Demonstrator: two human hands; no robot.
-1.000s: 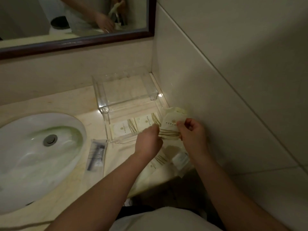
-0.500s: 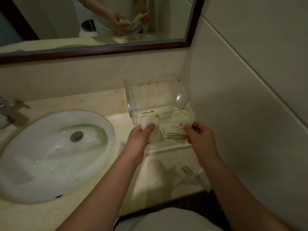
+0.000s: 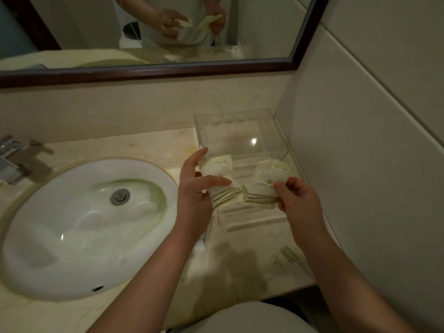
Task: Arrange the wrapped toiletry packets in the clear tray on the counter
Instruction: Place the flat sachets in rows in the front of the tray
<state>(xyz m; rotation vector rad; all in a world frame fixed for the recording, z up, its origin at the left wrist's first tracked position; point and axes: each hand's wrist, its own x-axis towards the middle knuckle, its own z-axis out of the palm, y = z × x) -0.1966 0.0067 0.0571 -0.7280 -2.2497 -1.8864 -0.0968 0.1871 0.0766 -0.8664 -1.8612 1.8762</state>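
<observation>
Packets fill both hands. The left hand [image 3: 194, 188] holds the left packet [image 3: 217, 173] with the thumb laid across its face and the other fingers behind it, the forefinger pointing straight up past its edge. The right hand [image 3: 299, 203] pinches the right packet [image 3: 265, 180] at its lower corner between thumb and curled fingers. Both are flat, roughly rectangular pouches of soft, creased cream wrap, printed with olive stripes at the lower end and a small flower mark above. Their striped ends nearly meet; I cannot tell whether they touch. They hang over the front part of the tray [image 3: 271, 131], a clear rectangular box with glossy walls. It stands in the back right corner of the counter [image 3: 153, 145], beside the wall [image 3: 360, 164] of large smooth tiles. A third packet [image 3: 288, 254], also striped, lies flat on the counter near the right forearm. The counter is pale mottled stone. Left of the tray sits an oval white sink [image 3: 72, 236], glazed, with a round metal drain [image 3: 120, 196] and a greenish stain beside it. A metal tap [image 3: 9, 159] shows at the left edge. A dark-framed mirror [image 3: 264, 32] hangs above.
</observation>
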